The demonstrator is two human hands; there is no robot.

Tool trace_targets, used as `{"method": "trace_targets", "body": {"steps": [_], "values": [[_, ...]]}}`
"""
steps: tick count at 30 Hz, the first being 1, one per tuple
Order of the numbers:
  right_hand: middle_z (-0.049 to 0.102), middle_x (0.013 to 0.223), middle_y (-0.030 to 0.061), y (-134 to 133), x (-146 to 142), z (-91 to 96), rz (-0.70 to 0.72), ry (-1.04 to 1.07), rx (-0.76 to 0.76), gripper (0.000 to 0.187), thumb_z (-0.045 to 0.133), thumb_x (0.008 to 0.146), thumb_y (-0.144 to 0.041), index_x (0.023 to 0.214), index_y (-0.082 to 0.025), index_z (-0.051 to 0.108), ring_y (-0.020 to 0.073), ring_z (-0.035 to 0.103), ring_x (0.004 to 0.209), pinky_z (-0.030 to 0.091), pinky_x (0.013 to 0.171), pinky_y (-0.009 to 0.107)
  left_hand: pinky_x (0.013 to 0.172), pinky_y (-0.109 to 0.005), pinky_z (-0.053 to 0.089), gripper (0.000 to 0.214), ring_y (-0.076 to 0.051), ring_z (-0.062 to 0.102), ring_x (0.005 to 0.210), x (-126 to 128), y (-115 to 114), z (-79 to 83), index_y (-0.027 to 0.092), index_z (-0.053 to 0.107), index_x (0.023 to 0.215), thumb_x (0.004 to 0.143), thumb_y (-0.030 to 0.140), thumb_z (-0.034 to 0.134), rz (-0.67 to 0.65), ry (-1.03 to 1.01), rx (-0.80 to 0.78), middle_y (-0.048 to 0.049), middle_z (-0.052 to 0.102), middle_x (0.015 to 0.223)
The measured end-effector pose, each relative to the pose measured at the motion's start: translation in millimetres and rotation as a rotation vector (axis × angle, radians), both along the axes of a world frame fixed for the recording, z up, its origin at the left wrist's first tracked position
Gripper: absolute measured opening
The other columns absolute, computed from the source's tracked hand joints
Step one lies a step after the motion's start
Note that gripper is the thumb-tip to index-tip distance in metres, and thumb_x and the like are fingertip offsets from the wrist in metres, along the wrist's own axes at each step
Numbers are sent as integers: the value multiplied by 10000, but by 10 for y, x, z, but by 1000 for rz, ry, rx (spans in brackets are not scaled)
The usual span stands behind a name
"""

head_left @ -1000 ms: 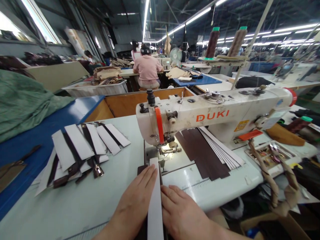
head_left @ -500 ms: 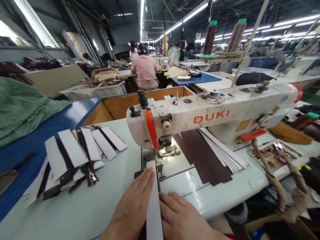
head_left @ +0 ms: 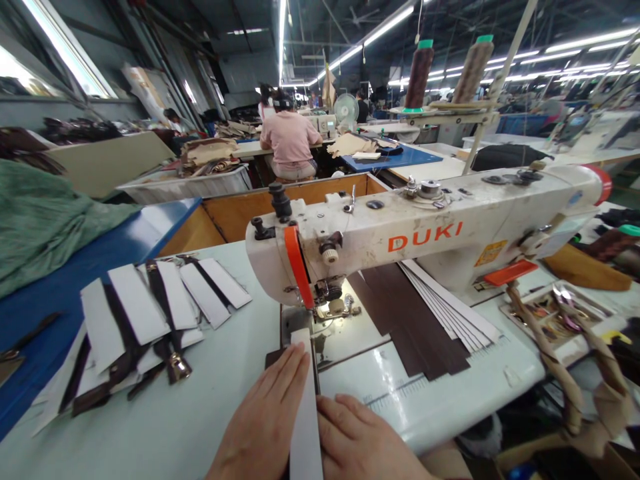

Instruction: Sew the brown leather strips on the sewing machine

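A long white-faced strip [head_left: 306, 430] runs away from me on the sewing table, its far end just short of the needle area of the sewing machine [head_left: 345, 243]. Dark material [head_left: 273, 358] shows beneath its left side. My left hand [head_left: 265, 413] lies flat on the strip's left side, fingers stretched forward and close together. Along the right edge rests my right hand [head_left: 357, 437], palm down, fingers touching the strip and its thumb hidden. Left of the hands lie several white-backed zipper pieces [head_left: 137, 303] with dark tape; one metal slider [head_left: 179, 367] shows.
Brown and white strips [head_left: 417, 327] are fanned under the machine arm. A tray of small parts [head_left: 565, 313] sits at right, with a tan strap [head_left: 540, 360] hanging near it. Thread cones [head_left: 419, 77] stand above. Beyond a wooden bin [head_left: 295, 193], a person in pink [head_left: 290, 137] sits.
The view has shifted slightly, so the machine and zipper pieces sit a little further left and lower. Both hands keep their places along the strip.
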State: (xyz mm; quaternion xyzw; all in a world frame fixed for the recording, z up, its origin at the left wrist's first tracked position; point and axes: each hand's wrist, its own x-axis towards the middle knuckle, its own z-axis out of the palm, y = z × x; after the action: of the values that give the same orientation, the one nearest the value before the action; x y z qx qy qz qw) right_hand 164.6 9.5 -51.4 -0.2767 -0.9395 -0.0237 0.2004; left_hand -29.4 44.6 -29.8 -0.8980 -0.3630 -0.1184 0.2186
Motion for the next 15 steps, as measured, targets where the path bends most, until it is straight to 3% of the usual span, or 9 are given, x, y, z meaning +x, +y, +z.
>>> {"method": "trace_targets", "body": {"steps": [15], "values": [[661,1100,78,17,-7,-105,-7,35,91,222,477,938,-254,1052,-172,648,233,545,1087,479,921,329,915,-339,508,471,-236,542,1199,11,12,24,52,465,1290,845,82,315,-31,-22,51,-171,595,1266]]}}
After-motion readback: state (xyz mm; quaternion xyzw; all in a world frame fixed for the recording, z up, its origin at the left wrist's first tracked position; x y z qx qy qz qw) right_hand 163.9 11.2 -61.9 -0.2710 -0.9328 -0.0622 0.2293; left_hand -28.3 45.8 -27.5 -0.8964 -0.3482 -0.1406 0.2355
